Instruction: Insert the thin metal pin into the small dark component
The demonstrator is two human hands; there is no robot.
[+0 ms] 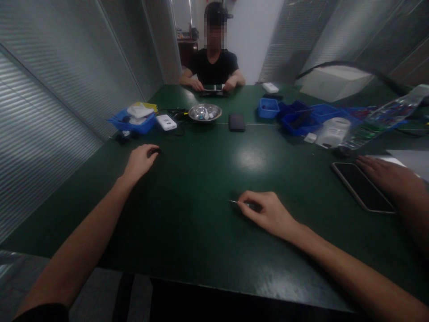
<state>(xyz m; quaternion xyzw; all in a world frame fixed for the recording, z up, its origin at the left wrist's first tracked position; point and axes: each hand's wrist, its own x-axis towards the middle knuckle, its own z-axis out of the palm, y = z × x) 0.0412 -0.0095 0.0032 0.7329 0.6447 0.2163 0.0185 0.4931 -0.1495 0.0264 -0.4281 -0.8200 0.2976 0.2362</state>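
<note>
Pinched thin tool (234,202) in right hand (268,212), tip poking left of hand; risked slipping from light grip. Curled left hand (140,162) at small dark part (155,152), hold unclear.

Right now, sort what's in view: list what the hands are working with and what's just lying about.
In hand: left hand on small dark object; right hand pinching thin metal tool.
Lying about: metal bowl, black case, blue bins, white device, smartphone beside a co-worker's hand.

Small dark object (155,152) half-hidden under left hand (139,162); thin tool (234,202) in right hand (268,213) blurred; co-worker's arm (414,201) cropped.
</note>
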